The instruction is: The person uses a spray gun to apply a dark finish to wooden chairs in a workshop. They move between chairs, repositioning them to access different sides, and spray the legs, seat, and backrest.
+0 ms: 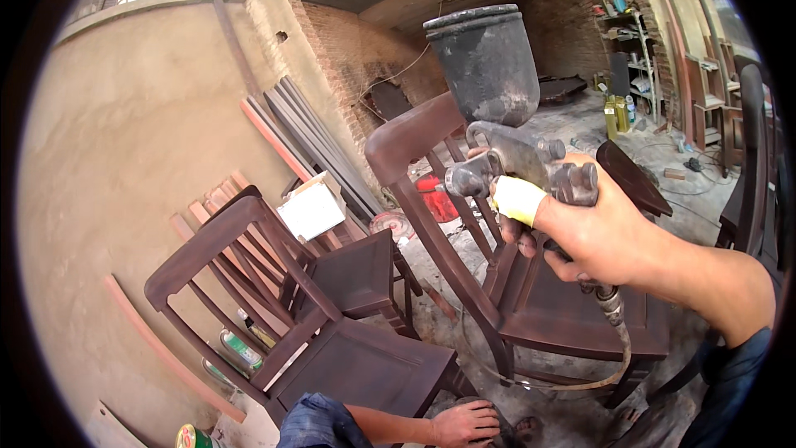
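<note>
Right hand (609,228): grip clamped on one spray gun (516,153). Left hand (467,424): I cannot tell. Open floor (431,259) separates two chairs (356,365) from another chair (564,311).

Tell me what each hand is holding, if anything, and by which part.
The right hand holds a spray gun by its handle, below the black cup. Whether the left hand grips anything cannot be told.
</note>
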`<move>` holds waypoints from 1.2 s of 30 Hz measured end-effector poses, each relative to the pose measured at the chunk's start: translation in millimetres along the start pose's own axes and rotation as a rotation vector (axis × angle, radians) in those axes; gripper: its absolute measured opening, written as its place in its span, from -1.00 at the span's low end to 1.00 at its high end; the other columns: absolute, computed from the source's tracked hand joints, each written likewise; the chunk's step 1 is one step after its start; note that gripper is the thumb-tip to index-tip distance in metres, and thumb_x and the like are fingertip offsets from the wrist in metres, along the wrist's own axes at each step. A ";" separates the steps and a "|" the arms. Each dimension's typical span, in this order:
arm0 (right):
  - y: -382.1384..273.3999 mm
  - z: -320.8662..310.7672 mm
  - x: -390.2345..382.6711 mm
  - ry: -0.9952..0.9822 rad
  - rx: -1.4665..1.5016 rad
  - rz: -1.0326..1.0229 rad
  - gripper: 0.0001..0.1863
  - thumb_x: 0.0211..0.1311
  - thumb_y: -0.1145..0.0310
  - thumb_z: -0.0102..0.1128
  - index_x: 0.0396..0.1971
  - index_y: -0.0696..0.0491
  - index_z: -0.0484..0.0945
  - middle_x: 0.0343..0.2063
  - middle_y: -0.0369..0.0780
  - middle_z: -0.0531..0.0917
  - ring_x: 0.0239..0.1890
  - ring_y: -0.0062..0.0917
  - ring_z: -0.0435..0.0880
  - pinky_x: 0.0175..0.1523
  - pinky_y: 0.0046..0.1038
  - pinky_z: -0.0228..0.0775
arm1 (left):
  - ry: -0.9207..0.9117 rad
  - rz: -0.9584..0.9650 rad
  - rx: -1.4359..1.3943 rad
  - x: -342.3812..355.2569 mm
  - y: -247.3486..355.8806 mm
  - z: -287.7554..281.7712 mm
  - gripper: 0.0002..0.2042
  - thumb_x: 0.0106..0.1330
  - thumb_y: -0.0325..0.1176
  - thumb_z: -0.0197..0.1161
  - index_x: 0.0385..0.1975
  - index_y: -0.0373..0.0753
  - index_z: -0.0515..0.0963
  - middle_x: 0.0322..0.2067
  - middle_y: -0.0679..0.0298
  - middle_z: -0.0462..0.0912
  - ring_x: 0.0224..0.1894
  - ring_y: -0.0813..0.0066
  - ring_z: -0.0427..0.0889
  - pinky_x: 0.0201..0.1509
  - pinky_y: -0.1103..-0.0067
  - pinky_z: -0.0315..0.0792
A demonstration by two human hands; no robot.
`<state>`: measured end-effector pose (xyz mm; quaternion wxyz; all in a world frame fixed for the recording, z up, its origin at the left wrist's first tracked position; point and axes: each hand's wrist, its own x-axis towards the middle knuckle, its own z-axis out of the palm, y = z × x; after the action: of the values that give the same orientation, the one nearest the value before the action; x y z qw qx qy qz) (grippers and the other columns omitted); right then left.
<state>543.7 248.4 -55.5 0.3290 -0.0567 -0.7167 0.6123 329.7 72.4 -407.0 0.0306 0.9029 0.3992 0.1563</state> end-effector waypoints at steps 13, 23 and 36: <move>6.6 -62.7 65.7 0.013 -0.083 -0.090 -0.77 0.39 0.26 0.07 -0.05 0.01 0.52 -0.40 -0.31 0.58 -0.42 -0.73 0.46 -0.67 -0.69 0.06 | 0.033 0.130 0.003 21.9 0.8 -14.5 -0.82 0.13 -0.34 0.36 -0.28 -0.19 0.63 -0.20 0.17 0.65 -0.07 0.14 0.62 0.19 0.13 0.42; 31.0 -77.4 107.2 0.159 -0.113 -0.161 -0.74 0.35 0.21 0.14 -0.12 0.06 0.56 -0.47 -0.31 0.59 -0.64 -0.75 0.37 -0.69 -0.66 0.11 | -0.001 0.092 -0.011 21.6 3.4 -17.2 -0.77 0.14 -0.34 0.36 -0.21 -0.21 0.63 -0.16 0.12 0.64 -0.02 0.07 0.60 0.21 0.11 0.42; 24.3 -78.3 46.4 -0.119 0.099 -0.202 -0.69 0.40 0.19 0.11 -0.03 0.08 0.58 -0.40 -0.28 0.58 -0.56 -0.74 0.41 -0.74 -0.70 0.01 | -0.019 0.106 -0.002 22.2 -2.8 -13.8 -0.78 0.13 -0.34 0.35 -0.22 -0.22 0.63 -0.18 0.14 0.64 -0.01 0.08 0.60 0.22 0.11 0.41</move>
<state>542.2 342.6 -56.5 0.3480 0.0685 -0.7060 0.6130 337.5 89.6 -388.7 0.0269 0.9242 0.3504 0.1493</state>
